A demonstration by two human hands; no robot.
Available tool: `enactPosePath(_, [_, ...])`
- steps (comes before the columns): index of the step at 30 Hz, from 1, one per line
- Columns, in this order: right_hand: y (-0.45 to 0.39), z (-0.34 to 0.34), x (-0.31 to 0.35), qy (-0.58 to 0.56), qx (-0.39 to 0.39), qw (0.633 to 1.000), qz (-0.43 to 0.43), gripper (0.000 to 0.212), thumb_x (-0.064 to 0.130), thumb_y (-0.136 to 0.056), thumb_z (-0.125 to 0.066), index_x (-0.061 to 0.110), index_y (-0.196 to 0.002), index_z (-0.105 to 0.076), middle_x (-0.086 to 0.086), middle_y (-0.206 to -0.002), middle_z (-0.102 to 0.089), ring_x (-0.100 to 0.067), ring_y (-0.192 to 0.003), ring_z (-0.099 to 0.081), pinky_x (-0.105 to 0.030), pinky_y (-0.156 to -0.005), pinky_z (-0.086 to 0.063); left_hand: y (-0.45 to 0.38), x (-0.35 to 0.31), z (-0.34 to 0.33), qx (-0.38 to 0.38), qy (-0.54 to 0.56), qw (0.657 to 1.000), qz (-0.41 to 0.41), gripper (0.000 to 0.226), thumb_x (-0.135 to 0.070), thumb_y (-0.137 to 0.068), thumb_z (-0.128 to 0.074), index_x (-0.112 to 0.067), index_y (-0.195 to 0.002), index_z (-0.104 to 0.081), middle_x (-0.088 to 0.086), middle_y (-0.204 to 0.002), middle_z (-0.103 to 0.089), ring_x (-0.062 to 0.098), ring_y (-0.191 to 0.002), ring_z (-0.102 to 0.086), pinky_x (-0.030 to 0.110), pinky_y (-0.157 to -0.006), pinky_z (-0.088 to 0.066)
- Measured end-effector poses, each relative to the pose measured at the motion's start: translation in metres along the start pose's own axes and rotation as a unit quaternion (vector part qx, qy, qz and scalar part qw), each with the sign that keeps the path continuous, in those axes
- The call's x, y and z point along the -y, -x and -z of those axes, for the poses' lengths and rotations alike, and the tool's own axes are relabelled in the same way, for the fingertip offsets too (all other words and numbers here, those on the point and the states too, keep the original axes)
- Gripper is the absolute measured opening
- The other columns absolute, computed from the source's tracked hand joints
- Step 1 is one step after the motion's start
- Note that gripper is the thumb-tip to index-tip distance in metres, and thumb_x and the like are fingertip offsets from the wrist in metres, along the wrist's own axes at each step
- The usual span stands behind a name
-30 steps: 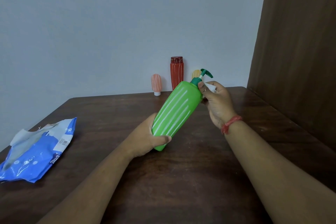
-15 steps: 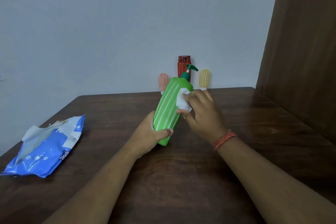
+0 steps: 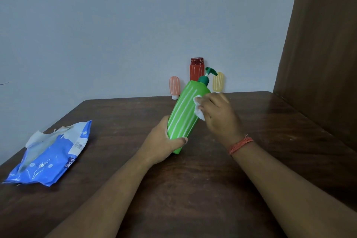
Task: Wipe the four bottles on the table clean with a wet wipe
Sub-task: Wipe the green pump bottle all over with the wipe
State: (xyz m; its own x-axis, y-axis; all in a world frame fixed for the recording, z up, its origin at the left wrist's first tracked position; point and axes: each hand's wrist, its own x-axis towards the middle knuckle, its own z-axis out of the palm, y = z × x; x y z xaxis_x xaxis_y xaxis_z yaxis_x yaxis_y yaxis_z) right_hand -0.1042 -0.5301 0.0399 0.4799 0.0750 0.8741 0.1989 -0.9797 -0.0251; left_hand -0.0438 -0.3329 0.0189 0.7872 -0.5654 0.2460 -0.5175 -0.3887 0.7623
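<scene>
The green pump bottle is held off the table, tilted, w/ its long axis running from the base near the person up and away to the pump head, leaning slightly right. The base end is gripped by the left hand, fingers wrapped round the lower body, thumb laid across the front. A white wet wipe is pressed against the bottle's upper right flank by the right hand, fingers curled onto the wipe, so the wipe is pinched btwn palm side and bottle.

Rel. to the green bottle: the red bottle, pink bottle and yellow bottle are stood upright beyond it at the far table edge by the wall, well apart from both hands. The blue wipes pack is lying well to its left, flap open.

Judgement: strokes are best run along that axis, shoulder to base, by the right hand, which is nearer the unwiped upper part; approx. one of four bottles is in progress.
</scene>
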Motion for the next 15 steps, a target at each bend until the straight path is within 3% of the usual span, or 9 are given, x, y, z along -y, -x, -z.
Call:
enactPosePath(2, [-0.003, 0.005, -0.006, 0.004, -0.042, 0.998, -0.038, 0.028, 0.014, -0.093, -0.053, 0.004, -0.113, -0.07, -0.009, -0.104, -0.066, -0.023, -0.098, -0.053, -0.031, -0.086, -0.046, 0.0, -0.002, -0.001, 0.002, -0.024, 1.0, -0.008, 0.063, -0.032, -0.081, -0.079, -0.03, -0.132, -0.043, -0.014, -0.104, -0.058, 0.007, -0.092, -0.059, 0.019, -0.065, -0.042])
enactPosePath(5, [-0.002, 0.009, -0.013, 0.038, -0.075, 0.993, -0.086, 0.025, 0.006, -0.092, -0.06, 0.006, -0.116, -0.069, -0.009, -0.111, -0.066, -0.025, -0.101, -0.052, -0.034, -0.088, -0.046, 0.001, -0.006, -0.002, 0.003, -0.054, 0.998, -0.017, 0.067, -0.034, -0.081, -0.079, -0.029, -0.136, -0.042, -0.015, -0.102, -0.057, 0.005, -0.089, -0.059, 0.017, -0.062, -0.04])
enactPosePath(9, [0.001, 0.002, -0.005, 0.063, -0.027, 0.998, 0.01, 0.028, 0.006, -0.091, -0.061, 0.008, -0.118, -0.069, -0.006, -0.117, -0.066, -0.025, -0.105, -0.05, -0.041, -0.088, -0.05, 0.002, -0.008, -0.003, -0.007, -0.074, 0.997, -0.03, 0.067, -0.032, -0.08, -0.079, -0.028, -0.136, -0.043, -0.014, -0.097, -0.057, 0.005, -0.085, -0.059, 0.016, -0.061, -0.039])
enactPosePath(12, [-0.006, 0.006, -0.013, 0.09, -0.059, 0.994, -0.034, 0.028, 0.007, -0.09, -0.062, 0.01, -0.116, -0.07, -0.004, -0.117, -0.067, -0.026, -0.104, -0.048, -0.043, -0.086, -0.05, 0.003, -0.01, -0.004, -0.006, -0.092, 0.995, -0.041, 0.068, -0.034, -0.079, -0.079, -0.03, -0.136, -0.043, -0.015, -0.096, -0.058, 0.005, -0.083, -0.06, 0.019, -0.063, -0.042])
enactPosePath(15, [-0.006, 0.01, -0.014, 0.077, -0.06, 0.994, -0.047, 0.033, -0.001, -0.087, -0.06, 0.008, -0.118, -0.069, -0.006, -0.12, -0.066, -0.025, -0.105, -0.047, -0.037, -0.092, -0.047, 0.003, -0.011, -0.005, -0.005, -0.103, 0.993, -0.054, 0.07, -0.036, -0.077, -0.079, -0.031, -0.137, -0.042, -0.015, -0.098, -0.059, 0.006, -0.085, -0.061, 0.023, -0.066, -0.046])
